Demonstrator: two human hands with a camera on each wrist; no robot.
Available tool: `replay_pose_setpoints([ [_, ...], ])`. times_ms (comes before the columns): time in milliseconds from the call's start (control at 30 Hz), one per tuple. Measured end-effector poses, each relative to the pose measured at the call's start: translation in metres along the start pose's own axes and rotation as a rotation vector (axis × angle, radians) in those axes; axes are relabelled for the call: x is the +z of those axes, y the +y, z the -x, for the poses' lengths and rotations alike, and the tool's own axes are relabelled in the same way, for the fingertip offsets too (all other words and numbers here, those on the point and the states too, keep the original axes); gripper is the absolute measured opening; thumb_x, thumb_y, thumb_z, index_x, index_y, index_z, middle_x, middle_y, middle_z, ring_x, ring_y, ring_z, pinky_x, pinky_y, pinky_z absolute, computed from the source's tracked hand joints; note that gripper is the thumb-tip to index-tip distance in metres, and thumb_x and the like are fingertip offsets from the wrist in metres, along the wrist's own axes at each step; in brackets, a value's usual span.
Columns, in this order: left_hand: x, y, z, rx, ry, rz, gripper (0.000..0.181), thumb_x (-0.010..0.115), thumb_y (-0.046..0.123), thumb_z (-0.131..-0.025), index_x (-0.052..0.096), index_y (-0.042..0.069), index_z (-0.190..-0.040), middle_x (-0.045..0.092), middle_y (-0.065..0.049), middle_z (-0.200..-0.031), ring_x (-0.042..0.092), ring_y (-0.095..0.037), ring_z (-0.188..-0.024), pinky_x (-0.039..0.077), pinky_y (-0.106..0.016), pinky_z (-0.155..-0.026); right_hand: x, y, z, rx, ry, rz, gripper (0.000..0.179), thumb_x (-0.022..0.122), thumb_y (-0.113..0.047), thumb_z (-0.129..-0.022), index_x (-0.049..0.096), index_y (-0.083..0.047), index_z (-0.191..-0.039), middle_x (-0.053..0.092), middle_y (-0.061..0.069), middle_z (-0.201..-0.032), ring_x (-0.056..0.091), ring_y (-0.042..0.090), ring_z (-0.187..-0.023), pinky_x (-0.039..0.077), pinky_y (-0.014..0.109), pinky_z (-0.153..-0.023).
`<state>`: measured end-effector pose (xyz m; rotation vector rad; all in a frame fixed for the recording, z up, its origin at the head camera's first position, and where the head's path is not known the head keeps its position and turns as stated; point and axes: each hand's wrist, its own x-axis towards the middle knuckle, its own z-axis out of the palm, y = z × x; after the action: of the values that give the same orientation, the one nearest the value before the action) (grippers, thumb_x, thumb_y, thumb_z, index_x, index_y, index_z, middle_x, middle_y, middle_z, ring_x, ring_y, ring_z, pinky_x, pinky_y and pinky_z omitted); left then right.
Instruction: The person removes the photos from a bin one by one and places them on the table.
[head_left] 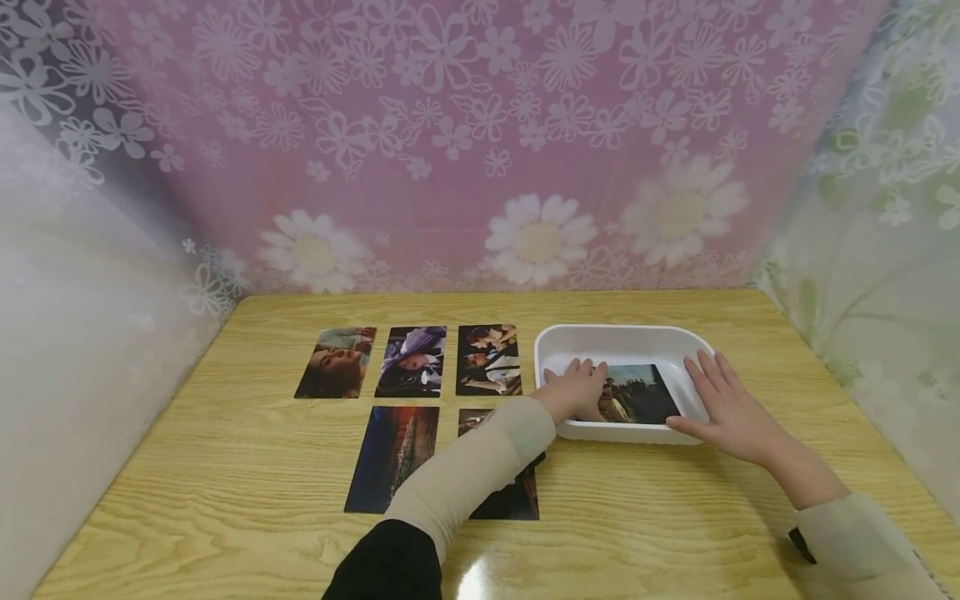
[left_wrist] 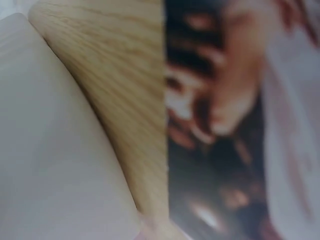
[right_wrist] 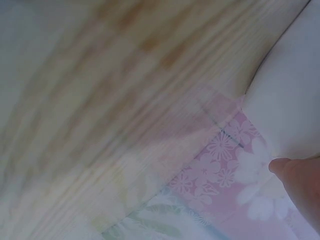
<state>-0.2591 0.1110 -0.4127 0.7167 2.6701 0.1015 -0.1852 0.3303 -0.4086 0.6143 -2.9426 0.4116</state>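
A white plastic tray (head_left: 622, 342) stands on the wooden table, with a dark landscape-like photo card (head_left: 641, 396) lying inside. My left hand (head_left: 576, 393) reaches over the tray's left side, its spread fingers at the left end of that card and covering part of it. At the tray's right end is my right hand (head_left: 731, 417), fingers extended over the rim and thumb along the front edge. The left wrist view shows the tray's side (left_wrist: 55, 130) beside a blurred photo card (left_wrist: 215, 125). One fingertip (right_wrist: 285, 167) of my right hand appears near the tray in the right wrist view.
Left of the tray, several photo cards lie in two rows, among them a portrait card (head_left: 337, 362), a purple-toned card (head_left: 412, 362) and a blue-dark card (head_left: 390, 458). My left forearm partly covers another card (head_left: 517, 500). A flowered pink cloth (head_left: 420, 167) hangs behind the table.
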Motion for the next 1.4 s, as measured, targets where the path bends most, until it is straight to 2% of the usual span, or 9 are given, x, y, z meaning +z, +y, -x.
replay_pose_setpoints([
  [300, -0.002, 0.002, 0.004, -0.003, 0.070, -0.033, 0.087, 0.068, 0.054, -0.067, 0.029, 0.020, -0.137, 0.034, -0.001, -0.128, 0.034, -0.017, -0.114, 0.036, -0.042, -0.082, 0.000, 0.000, 0.000, 0.002, -0.004, -0.001, 0.092, 0.059, -0.045, -0.080, 0.012, 0.009, -0.137, 0.005, 0.034, -0.138, -0.016, 0.033, -0.128, 0.001, 0.050, -0.101],
  [467, -0.004, 0.002, 0.006, -0.016, 0.093, -0.010, 0.075, 0.070, 0.051, -0.066, 0.040, 0.020, -0.126, 0.038, -0.003, -0.113, 0.034, -0.018, -0.098, 0.037, -0.039, -0.072, 0.000, 0.001, 0.000, 0.005, -0.010, -0.002, 0.092, 0.059, -0.044, -0.080, 0.011, 0.009, -0.138, 0.005, 0.033, -0.139, -0.017, 0.033, -0.128, 0.002, 0.052, -0.101],
  [567, -0.003, 0.002, 0.005, -0.041, 0.113, 0.020, 0.061, 0.073, 0.051, -0.063, 0.047, 0.021, -0.110, 0.038, -0.003, -0.102, 0.033, -0.018, -0.091, 0.034, -0.037, -0.068, 0.000, 0.001, 0.000, 0.000, -0.007, -0.002, 0.091, 0.060, -0.044, -0.080, 0.012, 0.009, -0.137, 0.005, 0.034, -0.139, -0.016, 0.034, -0.128, 0.002, 0.051, -0.101],
  [733, -0.002, 0.001, 0.004, -0.058, 0.206, 0.051, 0.054, 0.071, 0.056, -0.059, 0.047, 0.021, -0.091, 0.033, -0.002, -0.093, 0.028, -0.018, -0.089, 0.030, -0.036, -0.069, -0.001, 0.001, 0.000, 0.000, -0.006, -0.002, 0.091, 0.060, -0.044, -0.080, 0.012, 0.009, -0.137, 0.006, 0.034, -0.139, -0.016, 0.034, -0.128, 0.002, 0.051, -0.101],
  [867, -0.003, 0.000, 0.002, -0.031, 0.290, 0.051, 0.044, 0.067, 0.055, -0.065, 0.051, 0.023, -0.091, 0.034, 0.000, -0.094, 0.029, -0.017, -0.090, 0.030, -0.037, -0.072, -0.001, 0.000, 0.000, 0.003, -0.008, -0.007, 0.092, 0.060, -0.044, -0.080, 0.012, 0.010, -0.137, 0.005, 0.034, -0.139, -0.016, 0.034, -0.128, 0.002, 0.052, -0.101],
  [1000, -0.005, -0.001, 0.002, 0.007, 0.359, 0.076, 0.034, 0.063, 0.047, -0.076, 0.059, 0.025, -0.102, 0.045, 0.005, -0.099, 0.042, -0.011, -0.091, 0.036, -0.033, -0.072, -0.001, -0.001, 0.000, 0.010, -0.018, -0.012, 0.092, 0.059, -0.044, -0.080, 0.012, 0.010, -0.137, 0.005, 0.034, -0.138, -0.016, 0.035, -0.128, 0.001, 0.053, -0.100],
  [1100, -0.006, -0.001, 0.003, 0.050, 0.394, 0.151, 0.030, 0.061, 0.038, -0.082, 0.061, 0.023, -0.108, 0.054, 0.010, -0.094, 0.050, -0.004, -0.078, 0.041, -0.024, -0.065, -0.001, -0.001, 0.001, 0.015, -0.025, -0.018, 0.092, 0.059, -0.044, -0.080, 0.011, 0.009, -0.137, 0.004, 0.033, -0.139, -0.017, 0.034, -0.128, 0.001, 0.053, -0.100],
  [1200, -0.008, -0.002, 0.004, 0.097, 0.411, 0.266, 0.024, 0.058, 0.030, -0.085, 0.062, 0.021, -0.107, 0.060, 0.011, -0.085, 0.051, 0.001, -0.063, 0.041, -0.017, -0.056, 0.000, 0.000, 0.002, 0.014, -0.027, -0.020, 0.092, 0.059, -0.044, -0.081, 0.010, 0.009, -0.138, 0.003, 0.033, -0.139, -0.018, 0.033, -0.128, 0.000, 0.052, -0.100],
  [1400, -0.016, -0.007, 0.012, 0.147, 0.471, 0.458, 0.018, 0.052, 0.022, -0.090, 0.062, 0.016, -0.105, 0.061, 0.009, -0.087, 0.048, 0.002, -0.059, 0.039, -0.015, -0.054, 0.001, 0.002, 0.001, -0.004, 0.004, 0.003, 0.092, 0.059, -0.045, -0.080, 0.012, 0.009, -0.137, 0.006, 0.034, -0.138, -0.016, 0.033, -0.129, 0.000, 0.050, -0.102],
])
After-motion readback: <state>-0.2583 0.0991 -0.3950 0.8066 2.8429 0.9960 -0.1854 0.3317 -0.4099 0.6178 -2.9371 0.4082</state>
